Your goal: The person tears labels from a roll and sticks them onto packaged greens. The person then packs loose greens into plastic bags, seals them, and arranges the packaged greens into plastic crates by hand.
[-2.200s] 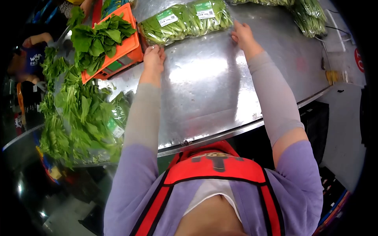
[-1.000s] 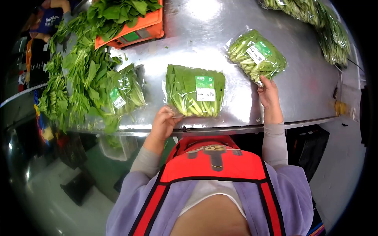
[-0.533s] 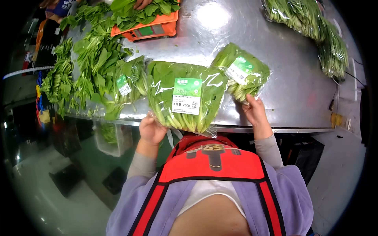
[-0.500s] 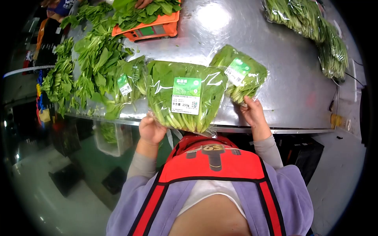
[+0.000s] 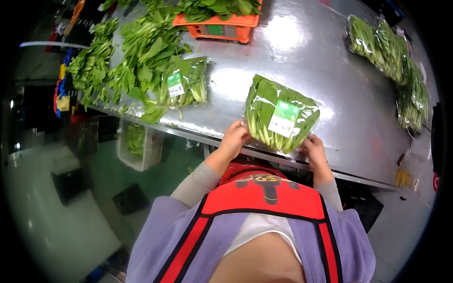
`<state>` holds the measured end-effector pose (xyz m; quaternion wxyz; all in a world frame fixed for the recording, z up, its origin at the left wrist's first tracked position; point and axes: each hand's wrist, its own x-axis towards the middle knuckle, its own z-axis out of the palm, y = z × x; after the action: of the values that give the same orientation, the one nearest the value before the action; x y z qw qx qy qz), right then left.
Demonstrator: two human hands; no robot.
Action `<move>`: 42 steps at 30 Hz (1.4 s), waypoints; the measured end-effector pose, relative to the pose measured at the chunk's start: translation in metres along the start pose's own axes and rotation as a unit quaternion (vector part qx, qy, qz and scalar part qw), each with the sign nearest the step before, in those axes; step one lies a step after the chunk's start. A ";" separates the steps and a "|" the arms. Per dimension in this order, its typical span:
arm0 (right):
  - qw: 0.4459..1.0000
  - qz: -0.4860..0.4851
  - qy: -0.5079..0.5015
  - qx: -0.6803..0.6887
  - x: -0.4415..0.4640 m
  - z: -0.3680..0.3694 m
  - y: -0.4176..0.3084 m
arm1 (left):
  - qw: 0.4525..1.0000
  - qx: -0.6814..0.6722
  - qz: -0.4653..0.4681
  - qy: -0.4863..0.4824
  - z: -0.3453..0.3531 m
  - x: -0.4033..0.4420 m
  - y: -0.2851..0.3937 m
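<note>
A clear bag of leafy greens with a green and white label point(image 5: 278, 115) is held over the front edge of the metal table point(image 5: 292, 61). At its lower left corner, my left hand point(image 5: 236, 137) pinches the plastic. My right hand point(image 5: 313, 150) grips the lower right corner, its fingertips partly hidden by the bag. Only one bag shows between my hands; whether a second lies under it, I cannot tell. To the left, another labelled bag of greens point(image 5: 186, 85) lies beside the loose leafy greens point(image 5: 144, 52).
An orange crate point(image 5: 243, 29) with leafy greens stands at the back. Several bagged bundles of greens point(image 5: 380, 49) lie along the right side. Below the table's left part is a translucent bin point(image 5: 153, 153) with greens in it. A yellow roll point(image 5: 403, 178) is near the right corner.
Both hands have come closer together around the bag, now turned slightly. The second bag that my right hand held is no longer visible separately. The view has shifted, and the hand over the crate is gone.
</note>
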<state>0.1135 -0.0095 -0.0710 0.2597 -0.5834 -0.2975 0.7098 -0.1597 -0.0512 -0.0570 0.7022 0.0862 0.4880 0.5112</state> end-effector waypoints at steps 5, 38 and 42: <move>0.977 -0.137 0.134 -0.089 0.005 -0.039 -0.019 | 1.000 -0.006 -0.005 -0.013 -0.028 -0.006 0.002; 0.765 -0.414 0.080 -0.487 -0.015 0.126 -0.142 | 0.764 0.480 0.231 0.363 -0.217 0.063 0.175; 0.910 -0.273 -0.192 -0.248 -0.015 0.175 -0.107 | 0.840 0.444 0.167 0.263 -0.232 0.073 0.182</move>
<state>-0.0531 0.0327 0.0412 0.2281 -0.3776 -0.6554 0.6130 -0.4541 0.0038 -0.1060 0.3376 0.3317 0.8071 0.3529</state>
